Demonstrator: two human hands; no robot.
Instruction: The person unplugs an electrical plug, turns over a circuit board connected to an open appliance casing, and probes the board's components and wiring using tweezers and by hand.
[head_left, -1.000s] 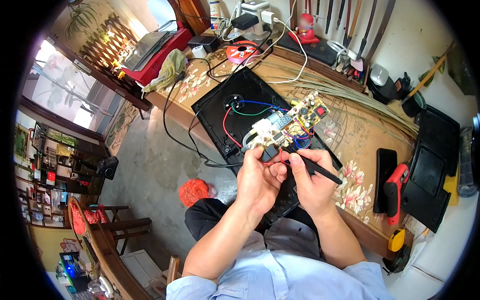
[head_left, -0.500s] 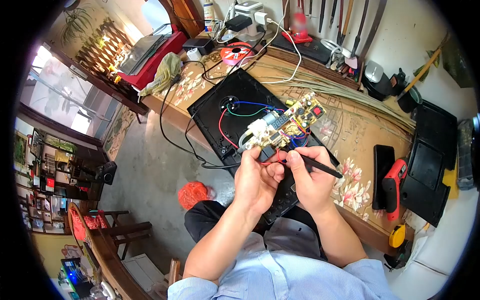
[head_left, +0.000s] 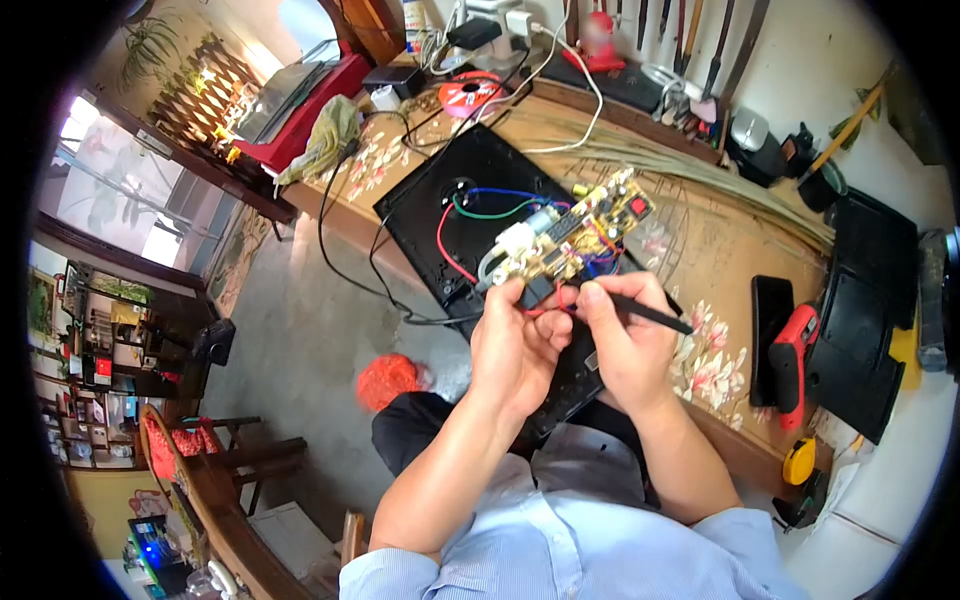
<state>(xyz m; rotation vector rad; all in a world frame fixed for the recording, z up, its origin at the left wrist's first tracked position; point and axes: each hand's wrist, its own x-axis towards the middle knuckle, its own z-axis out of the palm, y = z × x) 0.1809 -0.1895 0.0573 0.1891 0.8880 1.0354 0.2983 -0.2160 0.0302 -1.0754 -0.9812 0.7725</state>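
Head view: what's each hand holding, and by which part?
Left hand: circuit board, by its lower edge at the black block. Right hand: black tool, by the part nearer the board.

See a floral-topped table (pinkish blossoms), bearing an orange-red spool, long stalks, black phone, red-and-black tool and black plastic panel.

Tip of the black tool lost among the right hand fingers and red wire; contact point can't be made out. Left hand covers the near end of the circuit board; markings and display blurred. Black casing partly hidden under board and hands. Red figurine smeared, no detail. Lettering on the spool unreadable. Bottle cropped by top edge. Small items on the shelves too tiny to identify.
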